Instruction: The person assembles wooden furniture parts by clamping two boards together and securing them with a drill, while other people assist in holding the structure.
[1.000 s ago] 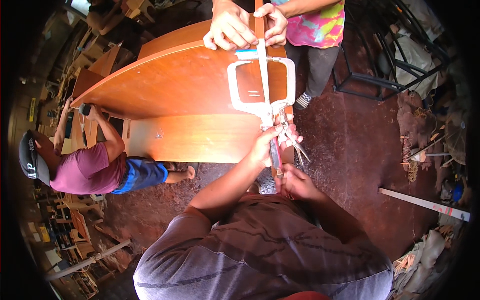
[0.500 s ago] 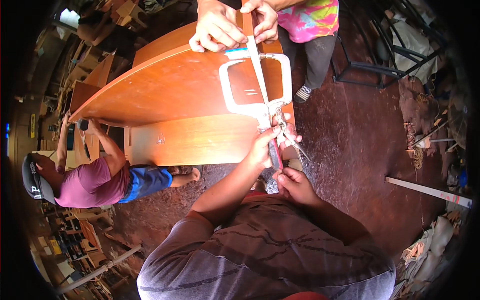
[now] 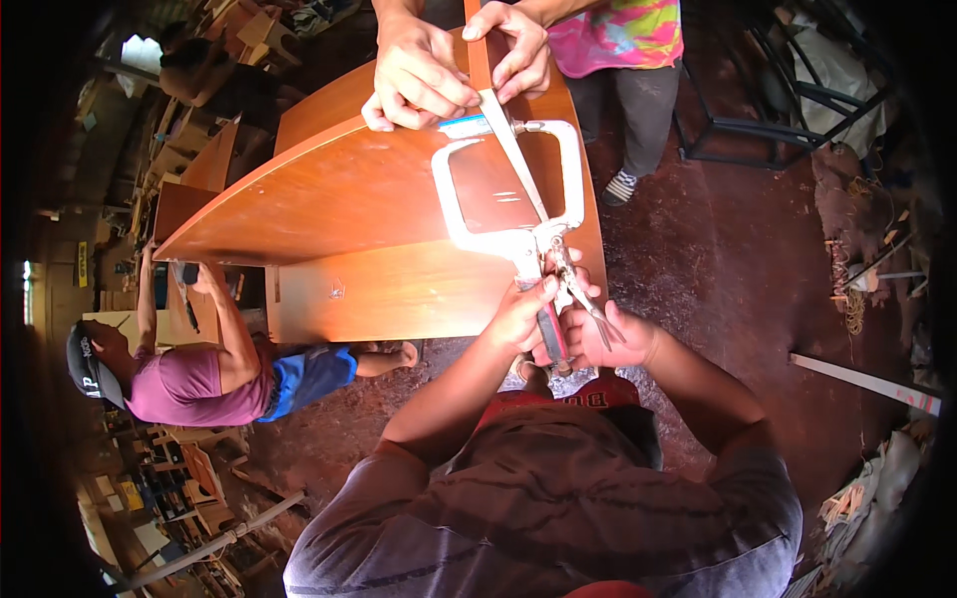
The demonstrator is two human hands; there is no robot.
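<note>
A large locking C-clamp [image 3: 570,184] with wide pale jaws is in front of me, its jaw tips at the upper edge of a curved orange-brown wooden panel [image 3: 329,189]. My left hand [image 3: 523,314] is closed around its handle, which ends in a red and dark grip. Beside the lever, my right hand [image 3: 618,337] has its palm turned up and its fingers apart. A blue piece [image 3: 465,127] shows by the left jaw tip. Above, another person's two hands [image 3: 419,75] press on a narrow wooden strip [image 3: 478,60] near the jaws.
At the left, a person in a purple shirt [image 3: 199,384] holds a dark tool [image 3: 184,274] at the panel's far end. A black metal frame [image 3: 743,140] stands at upper right. A long pale bar [image 3: 862,379] lies at right; wood pieces crowd the left side.
My right hand has left its pinch at the handle's end and opened beside the lever. My left hand stays on the clamp. The whole view has shifted slightly.
</note>
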